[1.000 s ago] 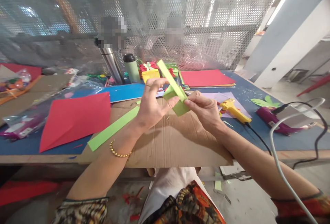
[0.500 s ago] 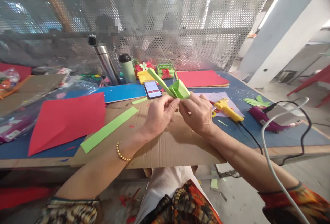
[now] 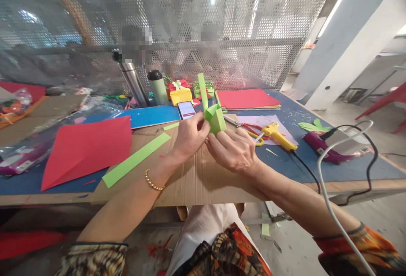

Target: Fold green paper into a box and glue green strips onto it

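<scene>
Both my hands grip a small folded green paper box (image 3: 217, 120) above the cardboard sheet. My left hand (image 3: 190, 135) pinches its left side between thumb and fingers. Along the lower right side, the curled fingers of my right hand (image 3: 233, 149) press against the paper. A long green strip stands up from the box's far left. The box's lower part is hidden by my fingers. Another flat green paper strip (image 3: 137, 159) lies on the cardboard (image 3: 184, 185) left of my hands. Scissors with red and yellow handles (image 3: 253, 134) lie just right of my right hand.
A yellow glue gun (image 3: 281, 135) with a black cord lies at right, near a purple power bank-like block (image 3: 328, 147) with cables. Red paper (image 3: 90, 149) lies at left. Behind stand a phone (image 3: 186, 110), a green bottle (image 3: 157, 87), a steel flask (image 3: 136, 83) and a yellow paper box (image 3: 180, 97).
The green box has turned, so its strip now points nearly straight up rather than leaning left. My right hand has shifted left and lower, uncovering the scissors.
</scene>
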Tool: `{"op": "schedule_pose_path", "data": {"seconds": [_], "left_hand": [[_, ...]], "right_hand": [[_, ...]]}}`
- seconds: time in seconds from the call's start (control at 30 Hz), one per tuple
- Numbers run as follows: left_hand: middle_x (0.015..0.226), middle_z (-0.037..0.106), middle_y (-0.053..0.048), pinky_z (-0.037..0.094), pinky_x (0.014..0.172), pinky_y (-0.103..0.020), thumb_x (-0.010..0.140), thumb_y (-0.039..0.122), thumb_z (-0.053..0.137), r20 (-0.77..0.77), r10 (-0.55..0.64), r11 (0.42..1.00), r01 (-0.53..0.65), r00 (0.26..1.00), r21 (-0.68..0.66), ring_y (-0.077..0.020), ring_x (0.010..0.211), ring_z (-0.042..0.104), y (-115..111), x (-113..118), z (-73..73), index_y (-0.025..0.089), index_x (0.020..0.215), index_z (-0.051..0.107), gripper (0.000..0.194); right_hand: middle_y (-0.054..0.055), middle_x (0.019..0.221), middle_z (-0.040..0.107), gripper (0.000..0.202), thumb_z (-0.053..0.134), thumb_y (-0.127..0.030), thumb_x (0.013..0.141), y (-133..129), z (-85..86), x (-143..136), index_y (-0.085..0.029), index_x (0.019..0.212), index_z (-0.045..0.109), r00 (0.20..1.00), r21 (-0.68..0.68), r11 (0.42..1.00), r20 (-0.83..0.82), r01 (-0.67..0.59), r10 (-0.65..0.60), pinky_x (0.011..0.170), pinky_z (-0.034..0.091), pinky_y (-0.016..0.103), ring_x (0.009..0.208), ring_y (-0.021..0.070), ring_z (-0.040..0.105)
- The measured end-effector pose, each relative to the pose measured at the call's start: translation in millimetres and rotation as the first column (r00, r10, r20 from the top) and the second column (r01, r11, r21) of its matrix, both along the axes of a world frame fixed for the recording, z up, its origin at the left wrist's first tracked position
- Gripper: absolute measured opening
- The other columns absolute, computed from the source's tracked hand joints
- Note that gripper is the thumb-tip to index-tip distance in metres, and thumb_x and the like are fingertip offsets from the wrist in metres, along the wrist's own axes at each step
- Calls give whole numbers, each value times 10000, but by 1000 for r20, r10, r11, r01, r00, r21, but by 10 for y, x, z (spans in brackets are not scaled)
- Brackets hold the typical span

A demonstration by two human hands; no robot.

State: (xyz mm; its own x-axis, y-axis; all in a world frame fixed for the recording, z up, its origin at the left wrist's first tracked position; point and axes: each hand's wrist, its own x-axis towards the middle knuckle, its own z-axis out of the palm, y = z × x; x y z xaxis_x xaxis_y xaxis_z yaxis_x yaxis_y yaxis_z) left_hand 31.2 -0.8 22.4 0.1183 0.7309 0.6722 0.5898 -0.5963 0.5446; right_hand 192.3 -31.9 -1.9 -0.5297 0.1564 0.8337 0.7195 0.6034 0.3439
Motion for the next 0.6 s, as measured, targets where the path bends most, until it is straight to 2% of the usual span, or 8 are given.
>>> {"op": "schedule_pose_path", "data": {"seconds": [0.1, 0.2, 0.27, 0.33, 0.4, 0.43, 0.5, 0.6], "left_hand": [[554, 496, 30, 338, 530, -278, 833, 205, 523, -41, -99, 995, 98, 994, -20, -125, 525, 447, -11, -126, 73, 228, 636, 417, 225], [607, 563, 16, 410, 526, -259, 839, 219, 518, -40, -317, 932, 304, 947, -195, -133, 541, 536, -65, -226, 165, 212, 684, 528, 156], [631, 585, 14, 430, 539, -247, 862, 249, 524, -72, -451, 858, 409, 890, -311, -131, 567, 560, -114, -251, 216, 199, 711, 581, 169], [621, 565, 20, 411, 551, -238, 869, 261, 535, -148, -528, 815, 450, 837, -364, -126, 586, 543, -156, -247, 249, 191, 691, 596, 201], [621, 542, 25, 381, 559, -233, 870, 257, 528, -219, -564, 800, 460, 797, -385, -118, 597, 510, -180, -232, 260, 184, 687, 610, 214], [619, 529, 28, 366, 559, -233, 868, 253, 521, -243, -569, 799, 458, 786, -389, -115, 596, 491, -185, -225, 259, 182, 683, 613, 218], [612, 515, 28, 353, 560, -239, 866, 247, 512, -271, -560, 807, 443, 783, -391, -115, 596, 475, -183, -219, 249, 179, 669, 607, 229], [658, 575, 8, 393, 601, -257, 854, 247, 534, -270, -516, 839, 415, 813, -352, -133, 641, 521, -168, -219, 230, 174, 691, 626, 201]], "right_hand": [[8, 646, 586, 202, 564, -249, 1005, 17, 126, 151, -238, 938, 754, 965, -24, 985, -206, -168, 160, 593, 317, 345, 593, 160, 458], [68, 866, 695, 253, 553, -377, 1022, 105, 298, 336, -232, 994, 759, 811, -234, 938, -580, -254, 75, 734, 454, 368, 781, 199, 587], [48, 888, 719, 321, 619, -531, 974, 157, 388, 422, -246, 965, 767, 770, -438, 793, -635, -423, 60, 798, 480, 378, 835, 204, 618], [39, 857, 730, 447, 648, -658, 915, 178, 427, 449, -230, 906, 775, 754, -605, 551, -653, -575, 72, 783, 490, 365, 829, 202, 640], [40, 795, 722, 538, 699, -735, 832, 172, 416, 416, -201, 817, 767, 730, -672, 332, -679, -662, 78, 717, 492, 344, 770, 195, 646], [38, 756, 710, 557, 731, -747, 791, 164, 398, 386, -191, 774, 757, 714, -678, 262, -697, -687, 71, 683, 491, 335, 732, 189, 641], [28, 683, 676, 547, 792, -725, 738, 149, 354, 323, -182, 708, 734, 685, -666, 203, -727, -718, 41, 634, 490, 323, 671, 175, 621], [20, 662, 657, 481, 847, -651, 720, 139, 304, 265, -185, 689, 733, 649, -631, 222, -761, -744, 13, 604, 492, 308, 653, 161, 598]]}}
